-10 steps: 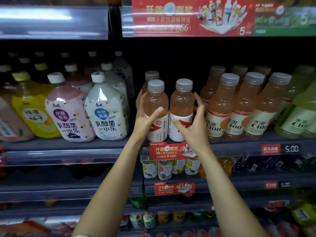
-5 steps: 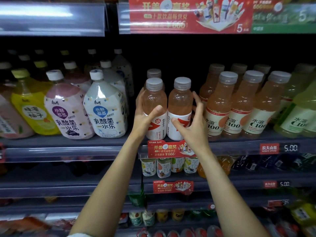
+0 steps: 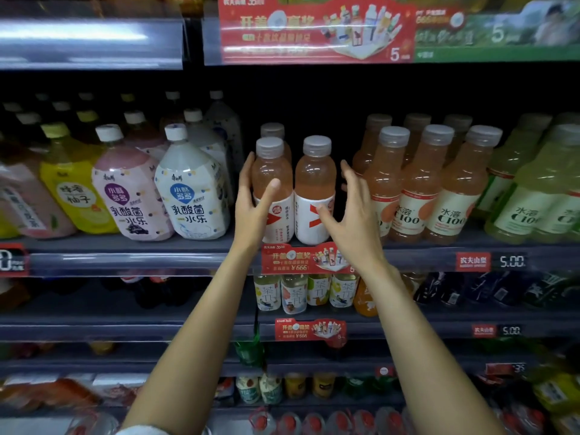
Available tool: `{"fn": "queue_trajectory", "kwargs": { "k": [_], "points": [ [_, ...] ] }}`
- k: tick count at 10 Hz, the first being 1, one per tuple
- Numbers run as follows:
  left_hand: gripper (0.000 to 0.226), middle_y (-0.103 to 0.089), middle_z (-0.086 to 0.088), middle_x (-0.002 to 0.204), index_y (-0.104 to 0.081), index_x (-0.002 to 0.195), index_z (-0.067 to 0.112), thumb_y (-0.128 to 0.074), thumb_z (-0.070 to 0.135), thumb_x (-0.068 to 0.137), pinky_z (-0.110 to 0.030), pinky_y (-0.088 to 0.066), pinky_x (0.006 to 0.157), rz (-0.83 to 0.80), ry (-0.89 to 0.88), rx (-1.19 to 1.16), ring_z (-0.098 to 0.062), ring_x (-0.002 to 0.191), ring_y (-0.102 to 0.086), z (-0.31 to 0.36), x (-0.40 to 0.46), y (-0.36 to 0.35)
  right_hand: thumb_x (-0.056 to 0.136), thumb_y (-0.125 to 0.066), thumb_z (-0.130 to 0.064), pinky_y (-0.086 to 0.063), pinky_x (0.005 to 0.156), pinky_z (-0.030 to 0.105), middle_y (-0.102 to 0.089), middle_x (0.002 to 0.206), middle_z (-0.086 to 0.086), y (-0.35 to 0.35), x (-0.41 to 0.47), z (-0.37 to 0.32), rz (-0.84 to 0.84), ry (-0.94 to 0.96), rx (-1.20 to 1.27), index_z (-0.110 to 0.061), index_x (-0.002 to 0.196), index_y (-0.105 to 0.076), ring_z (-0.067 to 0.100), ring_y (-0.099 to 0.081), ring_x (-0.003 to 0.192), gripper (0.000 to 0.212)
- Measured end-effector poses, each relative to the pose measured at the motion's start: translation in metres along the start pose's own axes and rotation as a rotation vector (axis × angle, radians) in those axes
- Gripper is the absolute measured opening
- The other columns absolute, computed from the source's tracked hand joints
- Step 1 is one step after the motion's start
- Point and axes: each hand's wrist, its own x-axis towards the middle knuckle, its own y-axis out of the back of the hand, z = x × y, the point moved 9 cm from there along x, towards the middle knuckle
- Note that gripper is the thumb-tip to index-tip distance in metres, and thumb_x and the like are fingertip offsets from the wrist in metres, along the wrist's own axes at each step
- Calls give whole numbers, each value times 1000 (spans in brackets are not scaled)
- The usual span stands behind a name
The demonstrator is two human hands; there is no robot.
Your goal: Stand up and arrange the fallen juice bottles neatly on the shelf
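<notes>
Fingers of the left hand [image 3: 255,202] are curled round the left front juice bottle [image 3: 272,189], thumb across its near face and the rest wrapped behind, while the fingers of the right hand [image 3: 351,211] are spread and loose, cupped just beside the right front juice bottle [image 3: 314,191] with the thumb at its label, apparently touching it without a real grip. Both bottles stand upright side by side at the front edge of the shelf [image 3: 125,246], with a third cap [image 3: 272,130] showing behind the left one. To my eye the step is the final squaring-up: it would go best by nudging the pair level with the shelf lip, turning the red-and-white labels to face forward, and keeping them clear of the orange bottles [image 3: 417,183] on the right, whose labels read "水溶 C100". Left of the hands sit squat bottles [image 3: 191,189] marked "小酪多多 乳酸菌水乐", and a yellow one further left reads "柚子". The red tag [image 3: 306,259] under the pair shows "¥666"; a price strip [image 3: 511,261] to the right reads "农夫山泉" and "5.00".
</notes>
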Motion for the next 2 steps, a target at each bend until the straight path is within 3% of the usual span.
{"fn": "queue_trajectory", "kwargs": {
  "k": [1,2],
  "points": [
    [54,-48,8,136,-39,140,18,-55,34,91,-27,-40,106,175,-65,26,0,125,-46,15,-18,10,91,-59,-20,-36,99,22,-53,132,4,36,-11,-15,140,166,-100,-12,136,-45,17,-48,122,48],
    [36,-54,-1,128,-49,128,18,-53,25,93,-39,-41,106,391,-164,62,-14,122,-50,33,-40,18,90,-59,-17,-47,85,25,-68,105,3,76,-29,-21,317,298,-137,-9,116,-61,16,-61,99,27]
  ]
}}
